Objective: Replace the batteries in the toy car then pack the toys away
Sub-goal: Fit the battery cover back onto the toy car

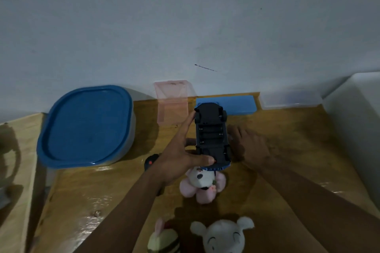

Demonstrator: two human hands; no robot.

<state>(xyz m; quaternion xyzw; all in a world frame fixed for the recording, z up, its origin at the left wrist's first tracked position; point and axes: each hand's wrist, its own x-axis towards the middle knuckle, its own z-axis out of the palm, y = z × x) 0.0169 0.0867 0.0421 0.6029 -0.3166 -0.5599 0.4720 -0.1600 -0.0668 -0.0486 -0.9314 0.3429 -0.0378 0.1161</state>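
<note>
My left hand (183,154) holds a blue toy car (211,135) upside down above the wooden table, thumb on its near end and fingers along its left side. The car's black underside faces up and its battery bay is uncovered, with cells lying in it. My right hand (250,146) rests palm down on the table just right of the car; whether anything lies under it is hidden. A pink and white plush (203,185) lies below the car. A white plush mouse (224,236) and a striped bee plush (164,242) sit at the near edge.
A large tub with a blue lid (86,125) stands at the left. A pink clear box (172,102), a blue flat case (238,104) and a clear box (290,99) line the wall. A black remote (151,162) lies partly under my left wrist. A white surface (357,121) borders the right.
</note>
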